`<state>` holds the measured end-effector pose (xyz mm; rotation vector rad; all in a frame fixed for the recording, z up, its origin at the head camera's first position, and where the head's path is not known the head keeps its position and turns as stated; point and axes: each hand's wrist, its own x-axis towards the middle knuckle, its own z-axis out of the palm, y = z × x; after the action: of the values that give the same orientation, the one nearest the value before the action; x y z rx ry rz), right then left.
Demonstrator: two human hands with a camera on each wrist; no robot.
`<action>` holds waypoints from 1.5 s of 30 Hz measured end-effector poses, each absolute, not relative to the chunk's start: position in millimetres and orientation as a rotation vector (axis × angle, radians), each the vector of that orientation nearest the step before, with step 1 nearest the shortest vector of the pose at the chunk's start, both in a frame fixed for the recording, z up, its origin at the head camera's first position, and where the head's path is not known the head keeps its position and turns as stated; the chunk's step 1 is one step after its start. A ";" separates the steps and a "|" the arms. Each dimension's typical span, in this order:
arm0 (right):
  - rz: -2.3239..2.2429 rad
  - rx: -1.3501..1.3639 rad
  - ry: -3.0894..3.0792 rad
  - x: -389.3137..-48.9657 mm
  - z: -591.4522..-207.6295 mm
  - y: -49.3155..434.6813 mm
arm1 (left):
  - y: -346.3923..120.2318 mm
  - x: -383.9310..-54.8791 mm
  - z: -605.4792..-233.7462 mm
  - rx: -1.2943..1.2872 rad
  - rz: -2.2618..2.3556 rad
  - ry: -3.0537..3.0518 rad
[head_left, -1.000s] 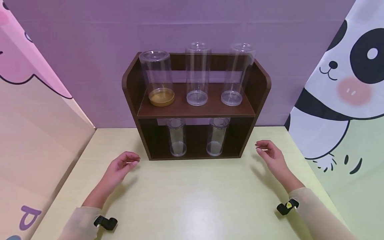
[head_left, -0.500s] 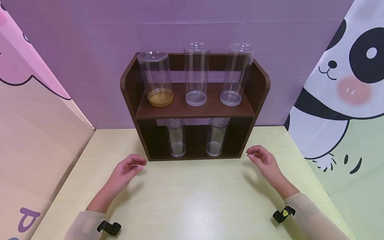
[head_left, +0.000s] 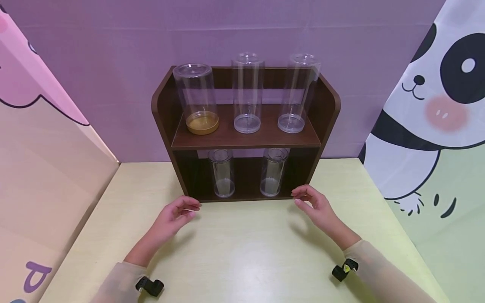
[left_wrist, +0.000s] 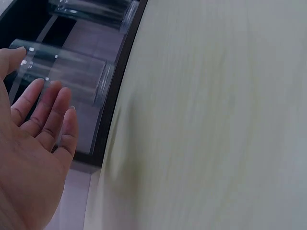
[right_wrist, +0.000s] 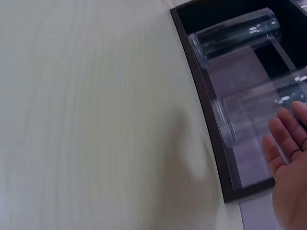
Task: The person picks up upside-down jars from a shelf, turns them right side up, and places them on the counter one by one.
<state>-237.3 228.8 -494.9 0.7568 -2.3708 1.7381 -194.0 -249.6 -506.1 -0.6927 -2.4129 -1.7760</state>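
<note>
A dark brown two-tier shelf (head_left: 246, 142) stands at the back of the table. On its lower tier are two small clear jars, the left jar (head_left: 222, 173) and the right jar (head_left: 273, 172). My left hand (head_left: 175, 215) hovers in front of the shelf's lower left corner, fingers loosely bent, holding nothing. Near the lower right corner floats my right hand (head_left: 315, 207), likewise holding nothing. In the left wrist view the fingers (left_wrist: 50, 112) appear before the left jar (left_wrist: 72, 72). The right wrist view has the fingers (right_wrist: 285, 134) close to the right jar (right_wrist: 259, 108).
On the upper tier stand a wide clear jar with a gold base (head_left: 202, 123), a tall clear middle jar (head_left: 248, 92) and a tall clear right jar (head_left: 297, 94). A purple backdrop (head_left: 113, 75) hangs behind. A panda-print panel (head_left: 435, 118) borders the table's right side.
Both hands have moved inward: the left to the right, the right to the left, coming nearer to the lower tier. The shelf and jars stand as before.
</note>
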 end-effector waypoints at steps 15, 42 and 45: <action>1.781 0.824 -2.380 -241.5 -494.6 202.9 | -220.4 -200.7 -501.6 -0.642 -1.811 -2.455; 1.785 0.943 -2.398 -234.5 -495.8 196.5 | -169.7 -244.1 -507.0 -0.220 -1.627 -2.518; 1.776 0.955 -2.397 -233.3 -494.8 194.7 | -169.3 -250.0 -506.0 -0.197 -1.614 -2.541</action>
<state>-233.3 194.7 -494.8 0.9545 -2.3970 1.7760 -250.0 -169.3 -506.0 -0.1974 -2.5411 -1.6140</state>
